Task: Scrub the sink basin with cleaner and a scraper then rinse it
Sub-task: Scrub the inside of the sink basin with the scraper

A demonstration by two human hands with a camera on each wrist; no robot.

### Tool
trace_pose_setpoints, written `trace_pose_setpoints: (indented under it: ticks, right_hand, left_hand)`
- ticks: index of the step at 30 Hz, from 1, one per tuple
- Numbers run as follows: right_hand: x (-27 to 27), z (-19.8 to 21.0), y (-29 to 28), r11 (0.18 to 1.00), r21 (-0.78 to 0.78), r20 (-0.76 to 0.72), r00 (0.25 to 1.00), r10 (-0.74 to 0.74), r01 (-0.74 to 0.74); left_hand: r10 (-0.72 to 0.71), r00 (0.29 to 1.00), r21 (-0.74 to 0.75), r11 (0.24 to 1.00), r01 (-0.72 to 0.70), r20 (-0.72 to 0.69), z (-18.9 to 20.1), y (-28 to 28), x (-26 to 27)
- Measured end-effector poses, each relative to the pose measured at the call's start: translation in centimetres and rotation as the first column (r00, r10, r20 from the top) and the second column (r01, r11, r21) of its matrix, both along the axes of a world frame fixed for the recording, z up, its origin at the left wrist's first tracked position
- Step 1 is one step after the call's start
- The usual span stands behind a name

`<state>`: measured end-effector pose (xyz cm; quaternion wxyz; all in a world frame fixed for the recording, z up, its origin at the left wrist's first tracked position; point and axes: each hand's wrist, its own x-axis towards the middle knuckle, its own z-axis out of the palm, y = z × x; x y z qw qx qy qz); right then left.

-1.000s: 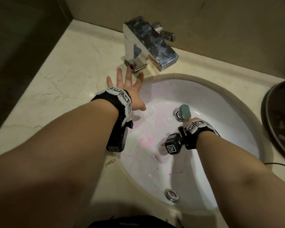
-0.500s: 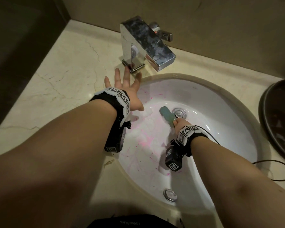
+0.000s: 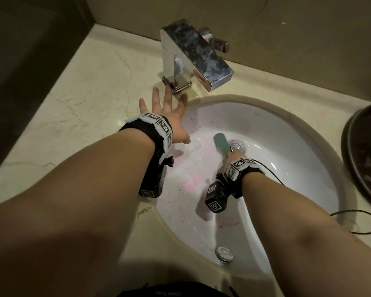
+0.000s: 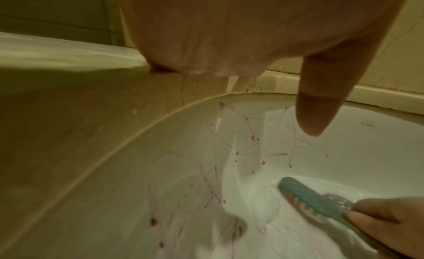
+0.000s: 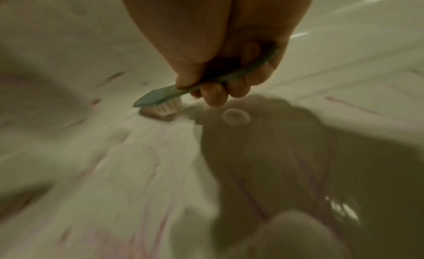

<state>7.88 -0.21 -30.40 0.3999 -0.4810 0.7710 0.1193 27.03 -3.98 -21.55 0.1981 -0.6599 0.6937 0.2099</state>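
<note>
Looking down from the head cam, a white oval sink basin [image 3: 287, 168] is seen set into a cream marble bench [image 3: 73, 103], w/ both bare forearms reaching in. A teal brush [image 3: 222, 143] is gripped by the right hand [image 3: 230, 157], low in the basin just left of the metal drain [image 3: 237, 146]. In the right wrist view the fingers [image 5: 213, 94] are curled tight round the brush handle, thumb on top, and the white bristles are pressed down against the porcelain; that view is blurred. White foam cleaner [image 3: 193, 159] is spread over the basin's left side & bottom, mixed w/ pink streaks and specks [image 3: 193, 183]; more reddish marks are shown on the basin wall in the left wrist view. The left hand [image 3: 169, 118] is laid flat on the bench at the basin's rear-left rim, fingers straight and spread, nothing held, fingertips just short of the base of the chrome faucet [image 3: 193, 54]. The thumb hangs over the basin edge. An overflow cap [image 3: 224, 254] is set in the near wall of the basin. At right, a dark round bowl [image 3: 364, 159] is partly in frame, and a thin black cable [image 3: 360, 221] is looped on the bench beside the rim. Black wrist straps w/ square coded markers are worn on both arms.
</note>
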Motion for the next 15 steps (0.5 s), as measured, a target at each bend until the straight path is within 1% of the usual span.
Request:
trace_pose_setpoints:
  ticks: [1, 3, 4, 6, 7, 9, 10, 11, 13, 15]
  right_hand:
    - [0.7, 0.0, -0.2, 0.998, -0.012, -0.01, 0.998, 0.069, -0.069]
    - [2.2, 0.7, -0.1, 0.98, -0.035, 0.024, 0.98, 0.197, -0.196]
    - [2.9, 1.2, 0.0, 0.974, -0.013, 0.043, 0.973, 0.228, -0.228]
    - [3.1, 0.9, -0.2, 0.967, 0.019, 0.071, 0.965, 0.252, -0.254]
    - [2.9, 0.8, -0.4, 0.966, 0.016, 0.072, 0.964, 0.256, -0.258]
    - [1.5, 0.4, -0.8, 0.965, 0.006, -0.01, 0.965, 0.263, -0.263]
    - [1.0, 0.5, -0.8, 0.976, 0.035, -0.061, 0.975, 0.214, -0.213]
    - [0.2, 0.2, -0.8, 0.982, 0.033, -0.087, 0.978, 0.187, -0.185]
    - [-0.6, 0.0, -0.6, 0.988, 0.017, -0.087, 0.984, 0.153, -0.152]
    - [-0.7, 0.0, -0.7, 0.985, 0.02, -0.074, 0.982, 0.174, -0.173]
  left_hand:
    - [-0.002, 1.0, 0.001, 1.0, 0.002, 0.0, 0.0, 0.0, 0.0]
    - [-0.001, 1.0, 0.004, 1.0, 0.001, 0.003, 0.0, -0.1, 0.1]
    - [0.0, 1.0, 0.004, 1.0, 0.0, 0.003, 0.0, -0.1, 0.1]
    - [0.002, 1.0, 0.001, 1.0, -0.002, -0.004, 0.1, 0.0, 0.1]
    - [0.001, 1.0, 0.0, 1.0, -0.001, -0.005, 0.1, 0.0, 0.1]
    - [-0.002, 1.0, -0.002, 1.0, 0.002, -0.004, -0.1, -0.1, 0.1]
    - [-0.001, 1.0, -0.004, 1.0, 0.001, -0.002, -0.2, -0.1, 0.1]
    - [0.0, 1.0, -0.008, 1.0, 0.0, -0.001, -0.2, 0.0, 0.1]
    - [0.001, 1.0, -0.018, 1.0, -0.001, -0.011, -0.4, 0.0, 0.1]
    - [0.002, 1.0, -0.021, 1.0, -0.003, -0.015, -0.3, 0.0, 0.1]
